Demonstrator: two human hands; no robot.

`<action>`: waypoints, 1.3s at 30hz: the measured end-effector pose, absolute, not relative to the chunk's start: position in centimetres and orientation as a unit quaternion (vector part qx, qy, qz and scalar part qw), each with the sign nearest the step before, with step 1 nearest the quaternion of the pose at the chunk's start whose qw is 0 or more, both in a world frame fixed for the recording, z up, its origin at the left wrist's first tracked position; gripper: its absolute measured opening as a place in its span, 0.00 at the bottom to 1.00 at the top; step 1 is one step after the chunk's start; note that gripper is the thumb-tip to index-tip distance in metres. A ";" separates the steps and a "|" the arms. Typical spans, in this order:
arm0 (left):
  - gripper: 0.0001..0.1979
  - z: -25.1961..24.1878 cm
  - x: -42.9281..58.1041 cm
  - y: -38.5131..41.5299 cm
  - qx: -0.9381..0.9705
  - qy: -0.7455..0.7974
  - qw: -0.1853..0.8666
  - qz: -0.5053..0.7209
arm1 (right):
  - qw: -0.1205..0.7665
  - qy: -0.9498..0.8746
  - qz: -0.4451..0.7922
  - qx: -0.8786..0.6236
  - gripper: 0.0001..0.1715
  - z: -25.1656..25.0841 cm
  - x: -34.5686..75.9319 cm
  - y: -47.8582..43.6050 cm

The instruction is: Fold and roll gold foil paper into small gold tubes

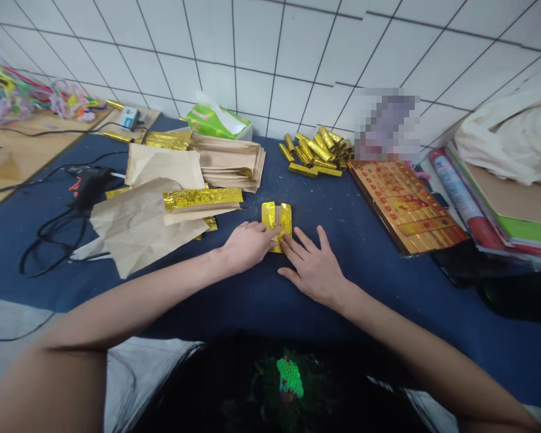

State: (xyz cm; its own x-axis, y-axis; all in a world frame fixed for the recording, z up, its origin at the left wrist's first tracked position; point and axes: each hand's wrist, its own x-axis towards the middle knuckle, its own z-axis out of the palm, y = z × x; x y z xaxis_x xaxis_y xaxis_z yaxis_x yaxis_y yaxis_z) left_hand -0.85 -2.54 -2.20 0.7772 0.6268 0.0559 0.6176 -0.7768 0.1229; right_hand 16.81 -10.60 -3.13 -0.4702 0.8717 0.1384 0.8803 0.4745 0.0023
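A small piece of gold foil paper (285,214) lies on the blue cloth with its two long sides folded inward, a brown strip showing between them. My left hand (249,246) rests over its lower left part, fingers stretched onto the foil and not wrapped round it. From the right, my right hand (316,267) touches the lower right edge with a fingertip, its fingers spread and thumb apart. The fingers cover the paper's lower part. Left of my hands, a long folded gold strip (202,198) lies on loose brown paper sheets (148,216).
Behind stand a stack of brown paper (234,159), a green tissue pack (219,120) and a pile of rolled gold foil pieces (318,150). A black glue gun (90,183) with its cable lies left. An orange-gold printed pack (406,204) and a red-and-blue tube (464,195) lie right.
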 end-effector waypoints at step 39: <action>0.26 -2.6 -2.7 -6.4 0.959 0.278 0.012 0.054 | 0.050 -0.873 -0.046 -0.483 0.35 -2.6 17.1 -12.4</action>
